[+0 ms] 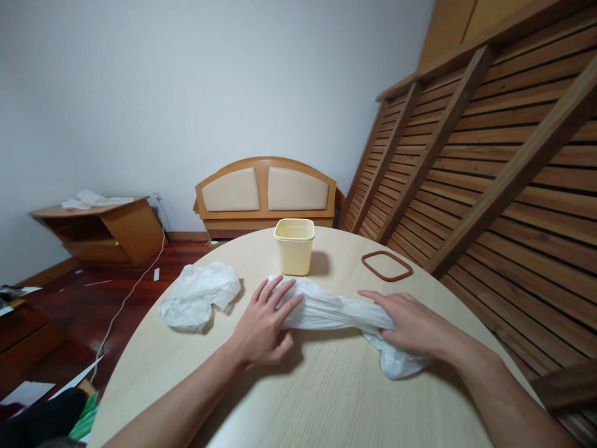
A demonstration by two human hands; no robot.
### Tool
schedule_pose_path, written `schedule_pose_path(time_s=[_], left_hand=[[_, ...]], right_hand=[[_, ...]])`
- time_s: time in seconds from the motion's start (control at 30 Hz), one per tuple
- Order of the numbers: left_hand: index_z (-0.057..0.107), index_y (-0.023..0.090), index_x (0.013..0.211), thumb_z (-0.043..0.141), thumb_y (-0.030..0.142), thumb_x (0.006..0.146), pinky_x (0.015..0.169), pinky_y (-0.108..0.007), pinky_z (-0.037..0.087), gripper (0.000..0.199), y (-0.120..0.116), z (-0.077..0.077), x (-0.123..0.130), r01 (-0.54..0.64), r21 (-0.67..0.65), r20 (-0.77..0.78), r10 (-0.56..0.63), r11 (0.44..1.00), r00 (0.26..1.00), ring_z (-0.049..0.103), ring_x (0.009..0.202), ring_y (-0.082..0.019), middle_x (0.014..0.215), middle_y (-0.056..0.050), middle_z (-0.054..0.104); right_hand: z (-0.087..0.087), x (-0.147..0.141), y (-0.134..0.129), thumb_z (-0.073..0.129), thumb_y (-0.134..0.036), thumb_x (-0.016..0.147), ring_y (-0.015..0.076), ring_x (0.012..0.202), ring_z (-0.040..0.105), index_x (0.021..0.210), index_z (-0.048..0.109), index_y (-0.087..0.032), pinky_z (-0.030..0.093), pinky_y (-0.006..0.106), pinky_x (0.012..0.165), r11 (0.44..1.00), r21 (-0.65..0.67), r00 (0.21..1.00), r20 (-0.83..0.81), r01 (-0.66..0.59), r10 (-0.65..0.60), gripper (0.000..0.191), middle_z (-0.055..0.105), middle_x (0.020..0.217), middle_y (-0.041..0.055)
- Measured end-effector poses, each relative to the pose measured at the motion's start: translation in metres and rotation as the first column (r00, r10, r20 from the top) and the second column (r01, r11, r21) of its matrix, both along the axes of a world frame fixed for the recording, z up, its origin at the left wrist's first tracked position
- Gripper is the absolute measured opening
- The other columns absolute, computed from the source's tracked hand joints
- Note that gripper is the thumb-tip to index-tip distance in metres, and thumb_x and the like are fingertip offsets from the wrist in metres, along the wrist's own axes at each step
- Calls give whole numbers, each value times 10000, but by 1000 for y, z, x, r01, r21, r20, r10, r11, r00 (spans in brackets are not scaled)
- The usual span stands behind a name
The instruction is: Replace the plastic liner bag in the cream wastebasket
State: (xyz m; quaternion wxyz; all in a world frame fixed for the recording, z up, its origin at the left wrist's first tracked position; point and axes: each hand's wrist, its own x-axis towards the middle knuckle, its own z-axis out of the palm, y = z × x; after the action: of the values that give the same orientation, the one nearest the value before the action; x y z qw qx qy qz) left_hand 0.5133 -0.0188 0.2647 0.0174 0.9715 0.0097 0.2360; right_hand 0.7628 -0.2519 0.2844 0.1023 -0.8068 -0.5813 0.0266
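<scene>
A white plastic bag (326, 311), drawn out into a long bunched strip, lies across the table in front of me. My left hand (268, 326) rests on its left end with the fingers spread. Toward the other end, my right hand (413, 320) grips the bag between thumb and fingers, and a loose flap hangs out below that hand. Just behind the bag stands a small cream-yellow plastic bin (295, 255), upright. A brown rounded-square ring (398, 277) lies flat beyond my right hand. Left of my left hand is a second crumpled white plastic bag (200, 295).
The round pale wooden table (345, 398) has a curved edge. A slatted wooden frame (504, 168) leans along the right. Behind are a headboard (265, 163) and a low wooden cabinet (125, 233). A white cable (124, 309) and papers lie on the dark red floor.
</scene>
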Motion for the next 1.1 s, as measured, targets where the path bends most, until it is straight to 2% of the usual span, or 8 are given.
schedule_pose_path(time_s=[0.17, 0.37, 0.47, 0.6, 0.73, 0.83, 1.0, 1.1], left_hand=[[385, 224, 1493, 632, 249, 792, 1192, -598, 212, 744, -14, -11, 15, -22, 57, -99, 28, 998, 995, 317, 1445, -376, 1592, -125, 358], [481, 249, 1409, 537, 59, 804, 1130, -562, 323, 637, -11, -14, 20, -184, 94, -81, 192, 978, 978, 522, 1232, -321, 1354, -108, 596], [513, 230, 1372, 468, 29, 838, 1100, -540, 355, 572, -14, -11, 17, -237, 123, -60, 245, 964, 968, 534, 1211, -316, 1317, -110, 620], [480, 215, 1397, 538, 83, 800, 1105, -543, 341, 614, -21, -13, 16, -192, 81, -46, 196, 978, 980, 475, 1295, -343, 1461, -127, 525], [435, 210, 1436, 641, 208, 735, 1104, -580, 321, 730, -27, -14, 17, -125, 16, -96, 126, 992, 987, 400, 1365, -390, 1552, -121, 431], [464, 218, 1410, 629, 243, 771, 1087, -579, 334, 661, -33, -10, 17, -67, 19, -135, 68, 998, 989, 410, 1359, -382, 1561, -96, 426], [542, 224, 1335, 581, 412, 877, 1029, -528, 383, 497, -40, -2, 13, 12, -10, -115, -14, 1000, 993, 482, 1266, -363, 1380, -115, 583], [498, 204, 1399, 507, 486, 934, 998, -500, 393, 543, -40, -3, 13, -53, -16, -93, 51, 998, 994, 521, 1195, -348, 1271, -135, 633]], right_hand=[[9, -6, -4, 496, -52, 662, 261, 1019, 695, 1421, 497, -301, 473, 318, 823, 1000, -7, 990, -141, 2, -3, 798, 727, 1188, 60], [20, 10, -17, 563, -101, 696, 288, 873, 713, 1061, 696, -259, 429, 329, 712, 995, -44, 996, 30, 89, -87, 419, 773, 919, 60], [12, 21, -25, 503, -9, 682, 317, 963, 696, 1038, 698, -250, 429, 416, 827, 985, -34, 964, 212, 169, -158, 472, 773, 989, 77], [-7, 25, -27, 520, 32, 590, 376, 1235, 570, 1241, 640, -221, 315, 598, 1052, 965, 20, 899, 357, 262, -252, 709, 672, 1296, 137], [-17, 5, -11, 682, -242, 656, 406, 1441, 341, 1498, 408, -190, 115, 666, 1167, 992, 75, 952, 283, 98, -115, 888, 424, 1555, 165], [-17, -20, 7, 691, -407, 747, 359, 1482, 281, 1558, 301, -223, 100, 624, 1202, 993, 98, 982, 184, -71, 52, 918, 354, 1602, 131], [-25, -40, 29, 627, -327, 858, 290, 1411, 422, 1559, 297, -277, 207, 579, 1201, 961, 159, 974, 47, -225, 220, 776, 443, 1555, 99], [-29, -38, 35, 596, -165, 829, 266, 1297, 535, 1523, 373, -289, 347, 520, 1135, 959, 136, 966, -30, -250, 256, 740, 547, 1468, 83]])
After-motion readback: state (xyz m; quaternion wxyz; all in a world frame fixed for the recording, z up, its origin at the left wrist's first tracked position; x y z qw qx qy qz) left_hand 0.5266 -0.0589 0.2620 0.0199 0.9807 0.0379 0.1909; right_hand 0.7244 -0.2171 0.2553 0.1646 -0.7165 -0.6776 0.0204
